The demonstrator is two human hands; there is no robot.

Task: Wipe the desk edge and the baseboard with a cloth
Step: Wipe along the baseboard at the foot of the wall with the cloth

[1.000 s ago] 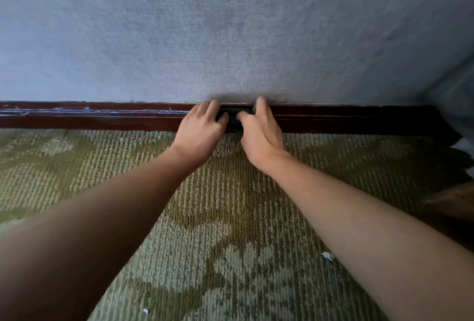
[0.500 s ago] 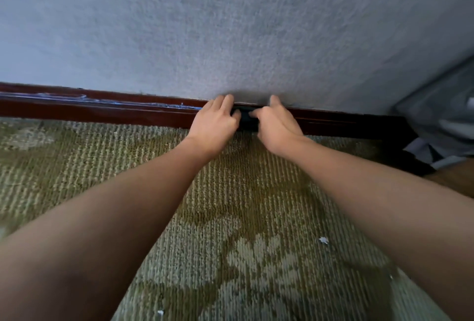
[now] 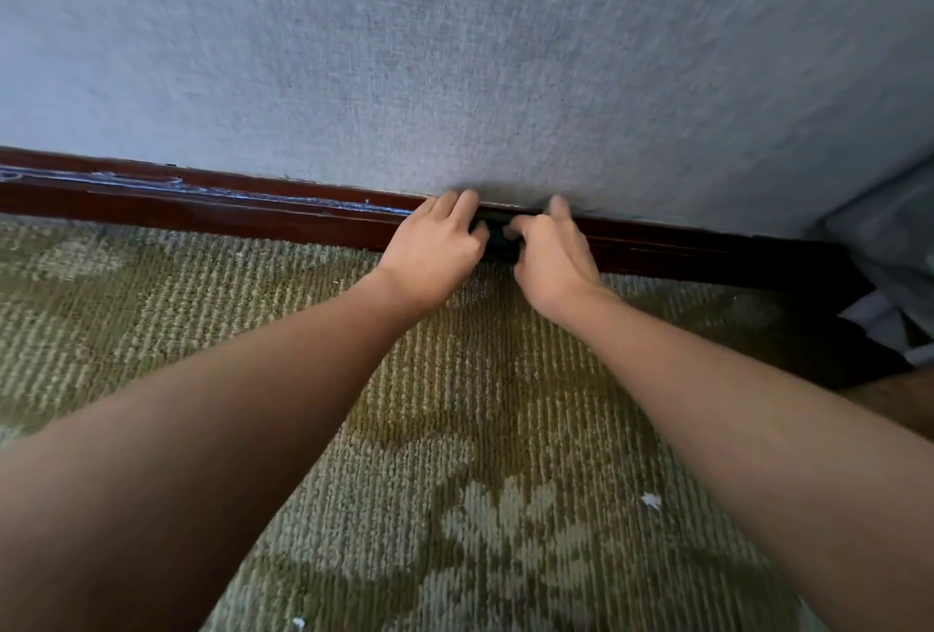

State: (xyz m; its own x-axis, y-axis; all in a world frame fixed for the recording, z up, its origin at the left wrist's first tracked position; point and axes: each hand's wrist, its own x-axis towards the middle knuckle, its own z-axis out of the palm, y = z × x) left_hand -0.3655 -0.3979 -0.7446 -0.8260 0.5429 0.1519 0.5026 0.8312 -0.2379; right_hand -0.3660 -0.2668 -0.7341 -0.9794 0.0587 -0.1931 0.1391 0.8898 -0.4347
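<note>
A dark red-brown baseboard [image 3: 227, 214] runs along the foot of a grey textured wall [image 3: 455, 65]. A small dark cloth [image 3: 499, 243] is pressed against the baseboard, mostly hidden between my hands. My left hand [image 3: 434, 252] grips its left end and my right hand [image 3: 551, 260] grips its right end, fingers curled over the baseboard's top. A pale bluish dust streak lies on the baseboard left of my hands. No desk edge is in view.
Green patterned carpet [image 3: 455, 429] covers the floor, with small white scraps [image 3: 651, 500] on it. At the right edge hangs grey fabric [image 3: 899, 247] above a dark corner.
Both hands with the cloth have slid rightward along the baseboard, and the view has swung right, showing more grey fabric in the corner.
</note>
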